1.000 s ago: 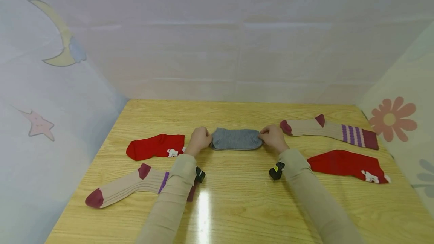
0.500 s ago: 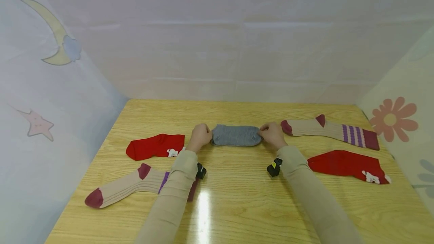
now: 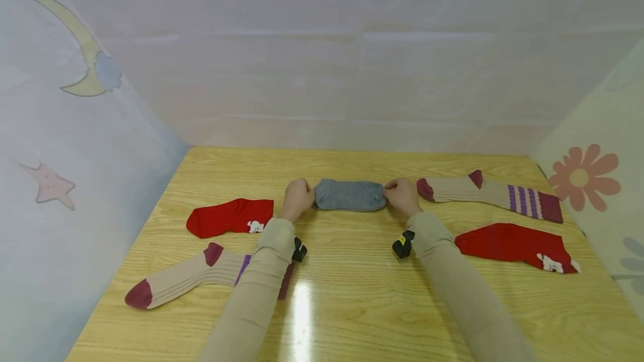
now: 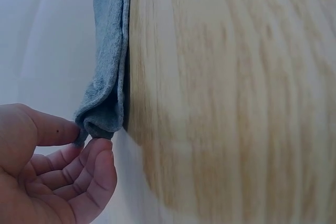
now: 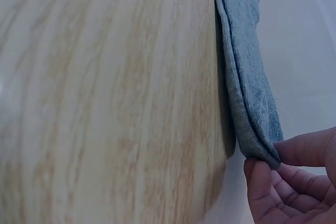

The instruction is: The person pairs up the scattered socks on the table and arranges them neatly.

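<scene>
Stretched flat between both hands are grey socks, laid in layers one on the other, near the middle of the table. My left hand pinches their left end between thumb and fingers; the left wrist view shows the grey fabric bunched at the fingertips. At the opposite end my right hand pinches the rounded tip, where the right wrist view shows folded layers of the grey fabric between thumb and forefinger.
Left of the hands lie a red sock and a beige-and-maroon sock, the latter partly under my left sleeve. On the right are another beige-and-maroon sock and another red sock. A pale sheet walls the wooden table.
Both hands have shifted slightly away from me, toward the table's back edge, carrying the grey socks along. The other socks lie where they were.
</scene>
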`<action>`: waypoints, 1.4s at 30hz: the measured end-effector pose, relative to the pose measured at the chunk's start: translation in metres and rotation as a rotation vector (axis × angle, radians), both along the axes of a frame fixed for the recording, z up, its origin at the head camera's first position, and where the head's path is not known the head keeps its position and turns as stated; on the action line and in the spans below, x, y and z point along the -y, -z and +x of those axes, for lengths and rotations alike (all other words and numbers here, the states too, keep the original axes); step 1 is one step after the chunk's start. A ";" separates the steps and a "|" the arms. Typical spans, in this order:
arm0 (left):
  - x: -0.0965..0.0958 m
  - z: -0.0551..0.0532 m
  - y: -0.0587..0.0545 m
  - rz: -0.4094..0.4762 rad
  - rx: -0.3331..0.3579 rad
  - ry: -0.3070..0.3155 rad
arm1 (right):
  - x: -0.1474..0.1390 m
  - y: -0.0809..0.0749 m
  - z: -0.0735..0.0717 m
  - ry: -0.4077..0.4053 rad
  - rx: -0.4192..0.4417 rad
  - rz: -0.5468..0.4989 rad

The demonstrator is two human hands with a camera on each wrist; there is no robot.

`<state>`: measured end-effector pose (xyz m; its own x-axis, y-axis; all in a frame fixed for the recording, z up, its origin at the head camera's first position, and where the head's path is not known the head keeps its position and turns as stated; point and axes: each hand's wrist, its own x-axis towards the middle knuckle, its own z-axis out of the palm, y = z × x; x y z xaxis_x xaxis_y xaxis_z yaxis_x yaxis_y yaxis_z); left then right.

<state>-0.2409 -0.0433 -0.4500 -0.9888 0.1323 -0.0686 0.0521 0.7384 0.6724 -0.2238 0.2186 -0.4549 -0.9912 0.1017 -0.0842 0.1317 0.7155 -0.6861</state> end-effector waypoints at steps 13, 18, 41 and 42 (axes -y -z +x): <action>0.000 -0.012 0.006 0.060 -0.071 -0.016 | 0.001 -0.005 -0.009 0.032 0.001 -0.038; -0.001 -0.017 0.004 0.055 -0.083 -0.021 | 0.003 -0.009 -0.013 0.040 0.014 -0.026; -0.008 -0.037 0.008 0.037 -0.113 -0.088 | 0.005 -0.002 -0.030 0.103 0.002 -0.063; -0.009 -0.038 0.007 0.039 -0.117 -0.090 | 0.005 -0.002 -0.030 0.106 -0.002 -0.072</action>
